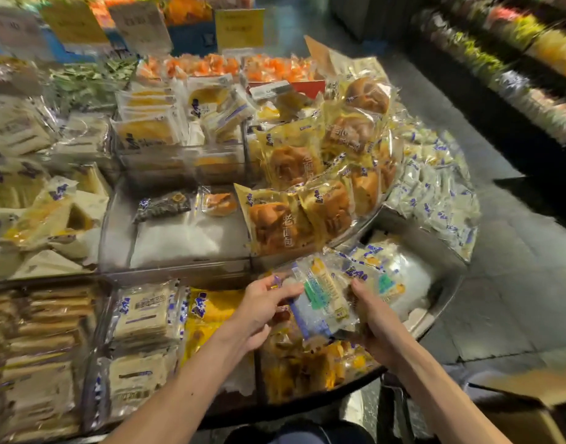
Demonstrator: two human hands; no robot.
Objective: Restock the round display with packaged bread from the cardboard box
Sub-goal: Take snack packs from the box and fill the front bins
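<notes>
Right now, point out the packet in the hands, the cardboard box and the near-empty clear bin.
held packet (pixel 320 299): head view, wrapper middle.
cardboard box (pixel 538 389): head view, open flap.
clear bin (pixel 179 243): head view, bare floor.

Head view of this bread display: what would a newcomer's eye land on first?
Two bare hands, left hand and right hand, hold a clear bread packet low in the middle. Just above it stands a heap of brown loaves in yellow wrappers, and a cardboard box sits at the bottom right.
</notes>
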